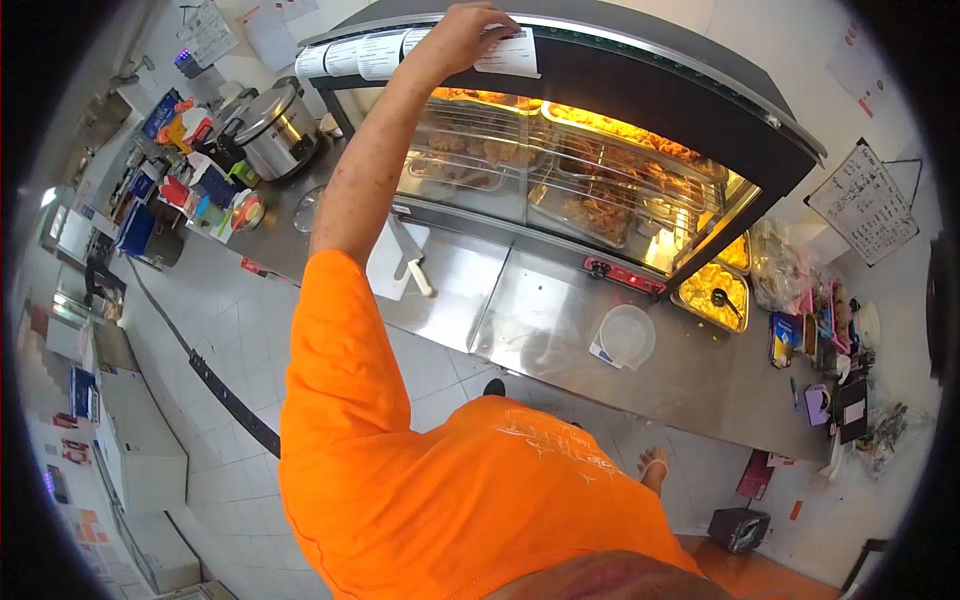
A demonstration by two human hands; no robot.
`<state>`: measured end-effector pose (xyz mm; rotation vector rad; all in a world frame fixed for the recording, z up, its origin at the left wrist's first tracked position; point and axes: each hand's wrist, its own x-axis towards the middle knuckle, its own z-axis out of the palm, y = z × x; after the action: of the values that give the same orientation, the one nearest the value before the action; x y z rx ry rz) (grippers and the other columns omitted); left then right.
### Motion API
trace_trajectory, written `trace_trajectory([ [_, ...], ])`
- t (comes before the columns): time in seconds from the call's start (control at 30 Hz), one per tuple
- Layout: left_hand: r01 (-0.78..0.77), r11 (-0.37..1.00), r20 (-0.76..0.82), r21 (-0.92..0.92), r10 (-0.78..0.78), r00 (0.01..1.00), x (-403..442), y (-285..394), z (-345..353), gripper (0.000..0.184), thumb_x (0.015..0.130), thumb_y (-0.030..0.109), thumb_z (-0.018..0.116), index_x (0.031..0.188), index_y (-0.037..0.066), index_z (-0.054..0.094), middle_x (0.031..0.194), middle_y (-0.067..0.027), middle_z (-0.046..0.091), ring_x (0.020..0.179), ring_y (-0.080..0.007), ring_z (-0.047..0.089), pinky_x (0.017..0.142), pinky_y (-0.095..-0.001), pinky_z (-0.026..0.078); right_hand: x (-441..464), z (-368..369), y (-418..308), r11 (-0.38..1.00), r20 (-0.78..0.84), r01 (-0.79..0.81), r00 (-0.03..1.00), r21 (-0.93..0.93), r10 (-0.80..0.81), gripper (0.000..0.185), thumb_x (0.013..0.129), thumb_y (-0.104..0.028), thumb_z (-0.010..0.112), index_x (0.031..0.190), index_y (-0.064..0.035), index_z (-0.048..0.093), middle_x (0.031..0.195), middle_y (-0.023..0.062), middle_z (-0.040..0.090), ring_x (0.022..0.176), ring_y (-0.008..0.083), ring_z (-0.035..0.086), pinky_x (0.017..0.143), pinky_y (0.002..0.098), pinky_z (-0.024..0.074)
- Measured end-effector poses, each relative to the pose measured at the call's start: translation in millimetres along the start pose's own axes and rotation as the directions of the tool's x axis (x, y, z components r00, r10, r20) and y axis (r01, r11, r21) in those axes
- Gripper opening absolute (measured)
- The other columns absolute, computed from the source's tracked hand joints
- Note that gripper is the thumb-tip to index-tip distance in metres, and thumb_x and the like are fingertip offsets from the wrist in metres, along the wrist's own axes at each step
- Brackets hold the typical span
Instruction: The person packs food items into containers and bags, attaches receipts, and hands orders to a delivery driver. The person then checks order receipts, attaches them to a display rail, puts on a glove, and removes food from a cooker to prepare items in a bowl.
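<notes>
My left hand [478, 34] reaches up to the top edge of a glass food warmer [740, 140], its fingers pinched on a printed paper slip [508, 56]. More slips [380, 56] hang in a row to its left. Low beside my body, my right hand [653, 468] hangs with its fingers apart; a thin white band shows across it. Trays of yellow-lit food [620, 130] fill the warmer's shelves. On the steel counter [540, 300] lie a knife [408, 250] with a pale handle, on a white cutting board [385, 265], and a round translucent lid or tub [628, 336].
A tray of yellow food [712, 297] with a black utensil stands at the warmer's right end. Bags and small packs [785, 265] crowd the counter's right. A large steel cooker [275, 135] stands left of the warmer. A whiteboard [865, 203] hangs on the right wall.
</notes>
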<state>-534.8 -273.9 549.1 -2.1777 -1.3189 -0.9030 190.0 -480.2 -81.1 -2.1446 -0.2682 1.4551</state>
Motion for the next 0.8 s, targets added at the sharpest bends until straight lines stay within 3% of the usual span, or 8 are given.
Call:
trace_trajectory([
  [0.1, -0.032, 0.839, -0.252, 0.543, 0.200, 0.947, -7.5, 51.2, -9.4, 0.019, 0.087, 0.015, 0.066, 0.105, 0.012, 0.073, 0.091, -0.0109, 0.071, 0.085, -0.0415, 0.063, 0.082, -0.0441, 0.051, -41.7, 38.5, -10.2, 0.989, 0.062, 0.147, 0.988, -0.028, -0.145, 0.021, 0.090, -0.024, 0.051, 0.099, -0.0068, 0.059, 0.087, 0.0085, 0.061, 0.077, 0.0257, 0.060, 0.062, 0.0430, 0.0459],
  [0.17, -0.065, 0.816, -0.269, 0.575, 0.264, 0.926, -8.3, 72.2, -11.9, 0.033, 0.089, 0.017, 0.067, 0.122, 0.014, 0.065, 0.093, -0.0097, 0.071, 0.085, -0.0370, 0.065, 0.085, -0.0418, 0.051, -26.9, 49.1, 2.6, 0.983, 0.143, 0.178, 0.975, -0.035, -0.172, 0.023, 0.090, -0.026, 0.052, 0.101, -0.0072, 0.060, 0.085, 0.0096, 0.061, 0.073, 0.0261, 0.061, 0.062, 0.0444, 0.0463],
  [0.23, 0.059, 0.787, -0.027, 0.614, -0.054, 0.998, -18.1, 63.5, -0.7, 0.042, 0.089, 0.055, 0.058, 0.115, 0.023, 0.069, 0.123, -0.0039, 0.062, 0.121, -0.0232, 0.055, 0.099, -0.0637, 0.034, -10.4, 61.3, 22.9, 0.985, 0.160, 0.105, 0.984, -0.137, -0.082, 0.026, 0.090, -0.029, 0.054, 0.101, -0.0071, 0.062, 0.080, 0.0113, 0.062, 0.067, 0.0269, 0.061, 0.061, 0.0451, 0.0474],
  [0.33, 0.073, 0.804, -0.112, 0.590, -0.008, 0.994, -25.4, 42.7, 27.9, 0.066, 0.086, 0.077, 0.038, 0.122, 0.029, 0.066, 0.128, -0.0031, 0.059, 0.125, -0.0217, 0.051, 0.100, -0.0717, 0.021, -8.6, 78.3, 44.0, 0.965, 0.139, -0.013, 0.989, -0.260, 0.051, 0.026, 0.091, -0.030, 0.055, 0.099, -0.0062, 0.063, 0.076, 0.0120, 0.062, 0.064, 0.0271, 0.061, 0.060, 0.0439, 0.0482],
  [0.47, 0.210, 0.784, -0.127, 0.585, -0.167, 0.978, -28.9, 42.0, 32.4, 0.072, 0.084, 0.077, 0.044, 0.126, 0.023, 0.063, 0.127, -0.0058, 0.058, 0.123, -0.0228, 0.050, 0.104, -0.0675, 0.017, -17.6, 88.1, 57.5, 0.945, 0.237, -0.025, 0.966, -0.327, 0.107, 0.027, 0.091, -0.030, 0.056, 0.099, -0.0055, 0.064, 0.076, 0.0117, 0.063, 0.063, 0.0266, 0.061, 0.059, 0.0423, 0.0482],
  [0.57, 0.275, 0.764, -0.302, 0.584, -0.110, 0.947, -37.8, 39.8, 41.9, 0.076, 0.081, 0.081, 0.042, 0.120, 0.020, 0.067, 0.134, -0.0074, 0.051, 0.127, -0.0276, 0.044, 0.103, -0.0691, 0.019, -32.4, 104.9, 55.2, 0.921, 0.274, 0.018, 0.957, -0.388, 0.097, 0.027, 0.092, -0.030, 0.056, 0.099, -0.0050, 0.064, 0.075, 0.0115, 0.064, 0.063, 0.0263, 0.061, 0.058, 0.0411, 0.0482],
  [0.63, 0.305, 0.783, -0.334, 0.542, -0.133, 0.933, -46.5, 42.2, 38.1, 0.079, 0.081, 0.081, 0.042, 0.134, 0.023, 0.057, 0.136, -0.0065, 0.050, 0.128, -0.0269, 0.044, 0.103, -0.0697, 0.019, -45.5, 123.1, 54.8, 0.896, 0.295, 0.063, 0.952, -0.439, 0.077, 0.027, 0.092, -0.030, 0.056, 0.099, -0.0047, 0.064, 0.075, 0.0114, 0.064, 0.062, 0.0260, 0.061, 0.058, 0.0403, 0.0482],
  [0.8, 0.049, 0.977, -0.398, 0.210, 0.039, 0.917, -154.2, 98.6, -46.6, 0.066, 0.077, 0.066, 0.062, 0.136, 0.037, 0.051, 0.125, -0.0039, 0.053, 0.111, -0.0255, 0.049, 0.097, -0.0586, 0.023, -93.3, 217.3, 62.3, 0.795, 0.395, 0.245, 0.919, -0.556, -0.007, 0.028, 0.092, -0.030, 0.056, 0.099, -0.0039, 0.065, 0.074, 0.0111, 0.065, 0.062, 0.0254, 0.062, 0.057, 0.0383, 0.0482],
])
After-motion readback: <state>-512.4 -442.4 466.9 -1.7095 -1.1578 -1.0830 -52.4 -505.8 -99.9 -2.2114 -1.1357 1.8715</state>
